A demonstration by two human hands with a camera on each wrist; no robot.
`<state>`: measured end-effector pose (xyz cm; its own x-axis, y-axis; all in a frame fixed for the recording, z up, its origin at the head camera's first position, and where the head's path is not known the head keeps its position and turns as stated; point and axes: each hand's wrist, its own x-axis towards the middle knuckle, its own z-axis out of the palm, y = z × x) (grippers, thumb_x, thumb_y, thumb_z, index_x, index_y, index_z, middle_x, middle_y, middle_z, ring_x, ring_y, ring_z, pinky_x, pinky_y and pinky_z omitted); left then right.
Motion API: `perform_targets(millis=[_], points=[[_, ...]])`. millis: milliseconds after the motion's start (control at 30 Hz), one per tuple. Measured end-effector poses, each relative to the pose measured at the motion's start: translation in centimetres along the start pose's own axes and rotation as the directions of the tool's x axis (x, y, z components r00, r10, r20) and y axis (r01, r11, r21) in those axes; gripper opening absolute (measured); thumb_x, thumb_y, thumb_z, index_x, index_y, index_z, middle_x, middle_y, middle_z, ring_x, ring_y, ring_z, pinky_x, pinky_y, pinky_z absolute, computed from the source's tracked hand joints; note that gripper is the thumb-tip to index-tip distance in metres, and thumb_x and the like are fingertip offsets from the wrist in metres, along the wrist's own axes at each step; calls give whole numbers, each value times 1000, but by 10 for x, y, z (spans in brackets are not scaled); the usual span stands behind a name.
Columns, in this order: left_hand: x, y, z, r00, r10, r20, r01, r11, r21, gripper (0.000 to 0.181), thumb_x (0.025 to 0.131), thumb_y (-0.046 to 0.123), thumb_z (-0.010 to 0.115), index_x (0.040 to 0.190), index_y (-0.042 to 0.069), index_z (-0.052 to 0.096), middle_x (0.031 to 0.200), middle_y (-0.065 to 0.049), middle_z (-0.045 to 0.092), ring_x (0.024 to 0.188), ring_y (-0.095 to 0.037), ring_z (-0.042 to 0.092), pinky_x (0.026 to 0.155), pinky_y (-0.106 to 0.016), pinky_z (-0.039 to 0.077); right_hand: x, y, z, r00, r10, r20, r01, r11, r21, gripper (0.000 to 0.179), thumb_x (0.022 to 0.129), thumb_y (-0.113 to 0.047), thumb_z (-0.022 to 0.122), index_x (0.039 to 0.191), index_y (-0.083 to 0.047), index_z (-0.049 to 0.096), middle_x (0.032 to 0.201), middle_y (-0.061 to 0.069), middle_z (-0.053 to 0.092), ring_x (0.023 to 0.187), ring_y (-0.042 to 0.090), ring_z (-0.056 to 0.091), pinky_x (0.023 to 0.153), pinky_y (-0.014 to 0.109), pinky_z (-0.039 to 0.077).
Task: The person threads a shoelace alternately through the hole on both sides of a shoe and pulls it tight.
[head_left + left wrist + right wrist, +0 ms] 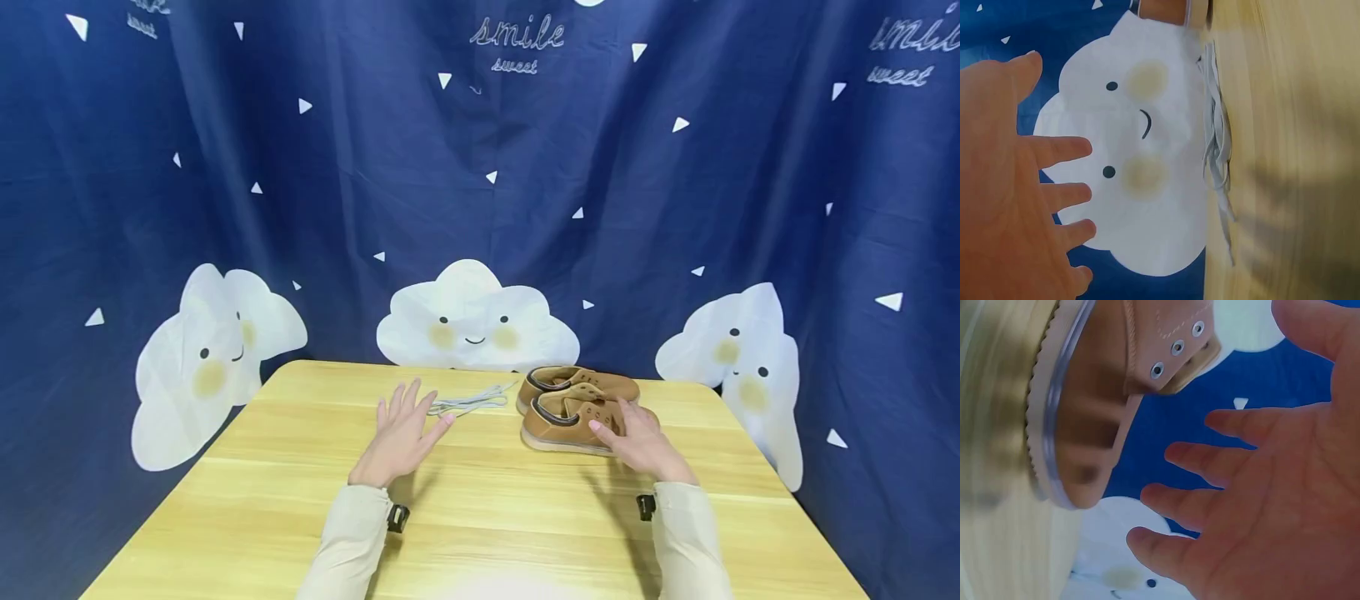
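Two brown shoes with no laces in their eyelets stand side by side at the back right of the table; the near shoe [558,432] partly covers the far shoe [622,385]. My right hand [643,442], fingers spread, hovers over the toe of the near shoe and holds nothing. In the right wrist view, metal eyelets [1177,347] show on its side. Pale grey shoelaces [476,400] lie loosely bundled left of the shoes. My left hand [397,437] is held above the table just left of the laces [1215,134], its fingers spread and holding nothing.
The light wooden table [495,508] ends at a back edge close behind the shoes and laces. A dark blue curtain [420,183] with white clouds and triangles hangs behind it and at both sides. Each wrist wears a black strap device.
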<state>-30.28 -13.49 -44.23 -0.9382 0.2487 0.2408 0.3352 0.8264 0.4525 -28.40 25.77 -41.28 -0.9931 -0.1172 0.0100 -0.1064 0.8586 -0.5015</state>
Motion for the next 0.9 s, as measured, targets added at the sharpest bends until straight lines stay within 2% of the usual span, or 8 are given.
perform_targets(millis=[233,400,500,633,733,767,833,900], points=[[2,7,5,998,-51,37,57,980,-193,67,109,55,36,158,10,39,171,-22,21,159,-47,13,125,-71,6,10,25,-5,999,29,21,-31,991,132,92,108,-50,44,157,19,8,162,45,9,152,61,8,123,70,15],[9,15,22,993,-47,112,84,934,-347,63,111,51,34,158,9,40,168,-21,28,157,-45,23,124,-67,20,14,47,-2,988,142,59,-153,945,288,93,109,-56,35,160,12,-3,165,41,-4,153,59,-2,124,70,10],[16,21,33,988,-32,151,99,883,-460,67,111,53,31,158,5,38,166,-21,34,154,-45,30,124,-64,25,16,57,-1,981,183,68,-195,901,387,93,109,-56,35,160,9,-7,167,38,-5,155,57,-2,126,67,9],[25,29,45,975,-53,217,175,785,-595,76,109,60,27,162,5,30,169,-19,28,158,-42,23,127,-62,18,19,67,0,975,219,49,-213,837,504,91,110,-54,35,161,8,-8,167,36,-5,156,54,-1,127,64,9],[30,35,54,960,-64,274,237,707,-666,79,108,63,26,164,8,24,171,-18,23,158,-44,20,127,-64,15,19,72,1,969,240,59,-225,760,610,93,108,-57,34,161,5,-11,168,34,-10,157,52,1,127,65,12],[31,37,58,954,-62,292,256,673,-694,79,108,64,27,164,9,23,171,-19,22,158,-46,20,127,-65,15,19,74,2,968,244,65,-228,735,639,94,108,-58,34,162,4,-12,168,33,-12,155,52,12,127,64,14],[32,42,65,944,-61,324,298,583,-756,81,107,64,28,165,8,22,170,-23,21,155,-51,22,125,-67,18,19,78,4,966,245,81,-231,679,697,95,107,-59,34,161,1,-15,168,30,-19,157,50,10,127,64,14],[33,47,71,935,-57,349,335,457,-824,81,108,62,30,164,5,19,168,-29,19,152,-56,23,124,-68,20,19,80,7,966,242,90,-228,635,738,93,108,-58,33,161,-1,-18,167,28,-24,158,49,6,127,64,13]])
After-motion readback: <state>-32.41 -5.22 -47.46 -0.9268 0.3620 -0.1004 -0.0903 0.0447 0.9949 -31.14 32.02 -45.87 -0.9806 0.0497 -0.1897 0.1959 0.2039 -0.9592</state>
